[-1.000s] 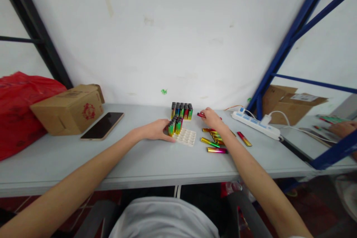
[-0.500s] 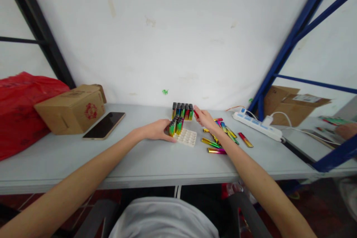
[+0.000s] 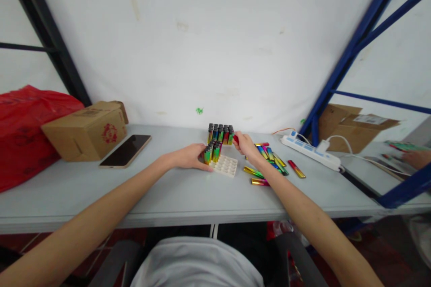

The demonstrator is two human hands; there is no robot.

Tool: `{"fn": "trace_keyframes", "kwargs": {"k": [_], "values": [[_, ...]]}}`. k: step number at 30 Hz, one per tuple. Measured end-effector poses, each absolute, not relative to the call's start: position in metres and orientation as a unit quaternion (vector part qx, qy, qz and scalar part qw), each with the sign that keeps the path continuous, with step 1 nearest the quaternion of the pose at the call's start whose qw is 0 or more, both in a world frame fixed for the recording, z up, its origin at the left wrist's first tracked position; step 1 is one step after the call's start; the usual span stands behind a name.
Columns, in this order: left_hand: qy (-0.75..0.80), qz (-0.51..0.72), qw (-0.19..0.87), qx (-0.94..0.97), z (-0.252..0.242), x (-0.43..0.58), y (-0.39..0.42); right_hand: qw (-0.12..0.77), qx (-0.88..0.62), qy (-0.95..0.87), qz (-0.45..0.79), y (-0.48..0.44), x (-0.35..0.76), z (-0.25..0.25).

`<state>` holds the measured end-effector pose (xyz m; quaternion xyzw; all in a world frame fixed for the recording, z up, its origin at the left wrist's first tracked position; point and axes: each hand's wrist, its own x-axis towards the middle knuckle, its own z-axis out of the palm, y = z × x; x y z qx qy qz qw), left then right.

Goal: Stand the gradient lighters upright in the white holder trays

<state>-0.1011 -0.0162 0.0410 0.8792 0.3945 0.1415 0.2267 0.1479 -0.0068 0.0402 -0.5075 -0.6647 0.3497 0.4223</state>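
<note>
My left hand (image 3: 189, 157) rests on the grey table, fingers curled against the near left edge of a white slotted tray (image 3: 226, 166). A few rainbow-coloured lighters (image 3: 212, 151) stand in the tray's left slots. My right hand (image 3: 244, 145) hovers just right of the tray, pinching a red lighter (image 3: 235, 139) at its top. Several loose lighters (image 3: 267, 157) lie flat on the table right of that hand. A full block of upright lighters (image 3: 220, 133) stands behind the tray near the wall.
A cardboard box (image 3: 86, 130) and a red plastic bag (image 3: 22, 132) sit at the left, with a phone (image 3: 124, 151) lying flat beside them. A white power strip (image 3: 311, 152) with cables lies at the right by a blue rack (image 3: 340, 67). Another person's hand (image 3: 417, 158) shows far right.
My right hand has carried the red lighter leftward from the loose pile to the tray's right side. The left hand has stayed on the tray.
</note>
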Motion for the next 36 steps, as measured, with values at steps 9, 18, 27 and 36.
{"fn": "trace_keyframes", "kwargs": {"k": [9, 18, 27, 36], "values": [[0.382, 0.142, 0.229, 0.884, 0.042, -0.1, -0.016, 0.441, -0.495, -0.654, 0.365, -0.012, 0.144, 0.044], [0.391, 0.142, 0.228, 0.88, 0.042, -0.1, -0.016, 0.437, -0.47, -0.676, 0.361, -0.01, 0.144, 0.041], [0.389, 0.129, 0.213, 0.887, 0.044, -0.099, -0.019, 0.446, -0.399, -0.714, 0.362, -0.012, 0.145, 0.043], [0.385, 0.119, 0.203, 0.892, 0.043, -0.099, -0.017, 0.474, -0.369, -0.775, 0.195, -0.023, 0.147, 0.054]]}}
